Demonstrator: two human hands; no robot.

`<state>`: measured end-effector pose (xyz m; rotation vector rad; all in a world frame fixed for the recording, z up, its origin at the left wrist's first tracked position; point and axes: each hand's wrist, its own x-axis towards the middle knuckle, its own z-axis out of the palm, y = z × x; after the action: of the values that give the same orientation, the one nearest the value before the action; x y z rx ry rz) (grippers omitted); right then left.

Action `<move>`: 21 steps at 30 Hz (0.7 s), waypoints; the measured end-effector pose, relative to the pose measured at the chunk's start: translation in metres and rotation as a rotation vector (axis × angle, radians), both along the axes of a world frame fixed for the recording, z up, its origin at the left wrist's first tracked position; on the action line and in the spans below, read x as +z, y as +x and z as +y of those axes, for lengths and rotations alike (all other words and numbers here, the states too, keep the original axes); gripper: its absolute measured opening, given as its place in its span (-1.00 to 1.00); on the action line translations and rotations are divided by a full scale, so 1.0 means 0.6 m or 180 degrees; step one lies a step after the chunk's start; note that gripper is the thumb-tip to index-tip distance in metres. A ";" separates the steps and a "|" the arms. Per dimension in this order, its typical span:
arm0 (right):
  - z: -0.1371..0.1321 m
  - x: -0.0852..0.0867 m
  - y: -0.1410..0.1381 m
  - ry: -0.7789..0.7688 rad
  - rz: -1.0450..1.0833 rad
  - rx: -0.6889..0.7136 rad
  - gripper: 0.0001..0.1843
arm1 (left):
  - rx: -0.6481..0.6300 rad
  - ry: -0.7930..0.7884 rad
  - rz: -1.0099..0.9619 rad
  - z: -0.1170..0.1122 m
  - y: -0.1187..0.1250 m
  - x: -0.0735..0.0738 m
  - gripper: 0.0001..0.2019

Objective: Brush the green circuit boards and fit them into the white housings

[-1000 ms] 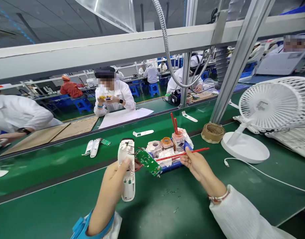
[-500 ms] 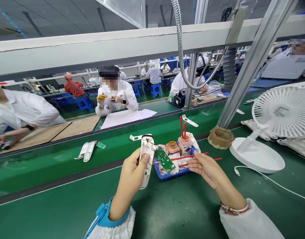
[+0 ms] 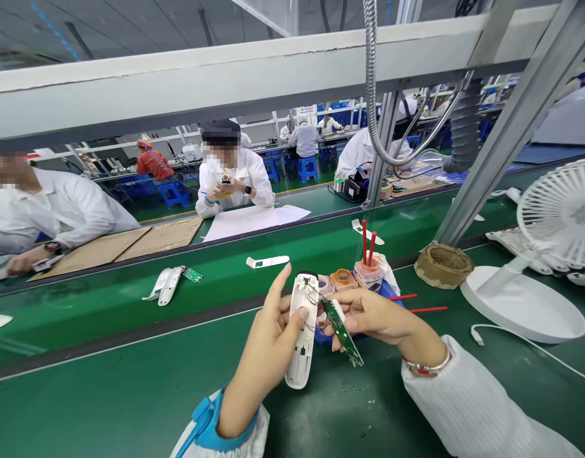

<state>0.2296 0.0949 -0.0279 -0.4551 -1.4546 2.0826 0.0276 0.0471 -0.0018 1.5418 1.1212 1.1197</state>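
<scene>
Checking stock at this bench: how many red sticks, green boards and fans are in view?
Red sticks: 4, two upright in the cup, two lying flat.
Green boards: 2, one in the right hand, one on the belt.
Fans: 1
Total: 7

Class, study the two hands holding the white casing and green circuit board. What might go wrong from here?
The thin wires joining the green circuit board to the white casing may strain or snap if the left hand and right hand pull apart. The tilted board, pinched near its upper end, might slip.
</scene>
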 end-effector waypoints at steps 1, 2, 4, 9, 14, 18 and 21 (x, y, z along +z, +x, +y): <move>-0.001 0.002 -0.001 0.0017 -0.0112 0.0022 -0.44 | 0.0077 0.0204 0.0274 0.000 -0.002 -0.002 -0.44; -0.003 0.005 -0.002 0.0028 -0.0237 -0.0025 -0.45 | 0.0178 0.0465 0.0622 0.001 -0.003 -0.003 -0.49; -0.009 0.012 -0.008 0.0066 -0.0455 -0.0299 -0.44 | 0.0415 0.1000 0.1313 0.004 -0.002 -0.008 -0.53; -0.025 0.031 -0.027 0.0256 -0.0765 -0.0866 -0.41 | 0.0902 0.1416 0.2232 0.015 0.009 -0.026 -0.57; -0.022 0.041 -0.047 -0.0025 -0.0804 -0.1160 -0.44 | 0.1166 0.1574 0.2556 0.028 0.011 -0.045 -0.59; -0.009 0.037 -0.052 -0.0285 -0.0672 -0.1151 -0.52 | 0.0862 0.1351 0.2519 0.031 0.009 -0.042 -0.58; -0.004 0.034 -0.049 -0.0295 -0.0695 -0.1146 -0.56 | 0.0568 0.1122 0.2297 0.027 0.010 -0.034 -0.56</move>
<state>0.2005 0.0923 -0.0075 -0.9332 -1.2822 1.8578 0.0334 0.0633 -0.0223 2.2606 1.6176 0.9214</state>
